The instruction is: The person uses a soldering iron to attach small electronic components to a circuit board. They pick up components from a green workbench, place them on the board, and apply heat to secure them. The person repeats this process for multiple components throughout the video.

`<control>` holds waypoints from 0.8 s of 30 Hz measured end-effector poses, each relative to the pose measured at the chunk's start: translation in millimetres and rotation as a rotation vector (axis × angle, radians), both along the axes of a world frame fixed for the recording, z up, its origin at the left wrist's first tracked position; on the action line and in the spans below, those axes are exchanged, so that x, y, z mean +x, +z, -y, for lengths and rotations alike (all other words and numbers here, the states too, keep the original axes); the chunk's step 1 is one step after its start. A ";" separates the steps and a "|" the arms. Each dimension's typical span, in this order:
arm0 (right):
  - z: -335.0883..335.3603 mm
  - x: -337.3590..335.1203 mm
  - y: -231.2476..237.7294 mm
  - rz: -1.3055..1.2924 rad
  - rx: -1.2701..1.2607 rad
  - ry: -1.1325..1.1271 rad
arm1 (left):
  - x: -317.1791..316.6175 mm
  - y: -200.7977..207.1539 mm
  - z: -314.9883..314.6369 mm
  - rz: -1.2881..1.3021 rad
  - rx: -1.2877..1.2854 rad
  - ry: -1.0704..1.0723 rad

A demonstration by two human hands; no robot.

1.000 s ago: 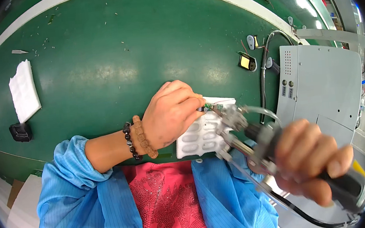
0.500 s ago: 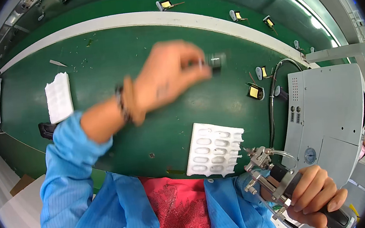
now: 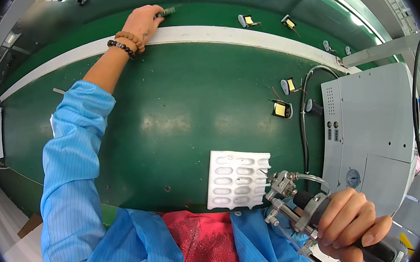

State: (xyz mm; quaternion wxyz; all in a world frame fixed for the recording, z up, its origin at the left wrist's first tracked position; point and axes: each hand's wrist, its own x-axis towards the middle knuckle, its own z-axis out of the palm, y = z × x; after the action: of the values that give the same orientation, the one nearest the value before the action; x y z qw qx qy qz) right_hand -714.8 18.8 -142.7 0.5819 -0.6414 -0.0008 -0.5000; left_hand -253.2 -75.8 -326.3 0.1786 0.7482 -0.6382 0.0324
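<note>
My left hand (image 3: pixel 144 23) reaches across the white rail at the far left, thumb and fingers pinched on a small electronic part (image 3: pixel 168 11) above the green strip beyond. Its details are smeared, and the fingers cover its near end. At the lower right, my right hand (image 3: pixel 353 223) is wrapped round the dark handle of a dispensing gun (image 3: pixel 311 212) with metal fittings and clear tubing. The gun's tip is beside the right edge of a white moulded tray (image 3: pixel 236 179) with several oval hollows.
Two small grey-and-yellow parts (image 3: pixel 282 109) lie on the green table (image 3: pixel 166 100), left of a black hose (image 3: pixel 304 137). A grey machine box (image 3: pixel 371 125) with a gauge stands at the right. Several similar parts (image 3: pixel 248 21) sit beyond the white rail (image 3: pixel 221 35).
My left hand has moved from mid-table far and left, over the rail. My right hand keeps its grip on the dispensing gun. The view has shifted slightly.
</note>
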 end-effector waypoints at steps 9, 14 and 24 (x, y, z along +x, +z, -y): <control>3.7 -5.6 -15.2 0.115 -0.027 -0.086 | -177.3 67.6 -129.6 -0.567 -0.166 -0.477; 3.7 -3.3 -16.8 0.124 -0.024 -0.031 | -233.6 44.0 -173.2 -0.673 -0.103 -0.531; 1.3 19.2 -22.6 0.000 -0.041 -0.053 | -261.3 10.7 -191.6 -0.737 -0.170 -0.393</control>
State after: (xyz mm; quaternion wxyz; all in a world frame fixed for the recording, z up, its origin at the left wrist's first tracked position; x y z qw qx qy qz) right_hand -695.5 17.5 -165.3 0.5552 -0.6528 0.0061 -0.5153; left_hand -514.4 115.9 -315.6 0.4588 0.5565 -0.6571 -0.2194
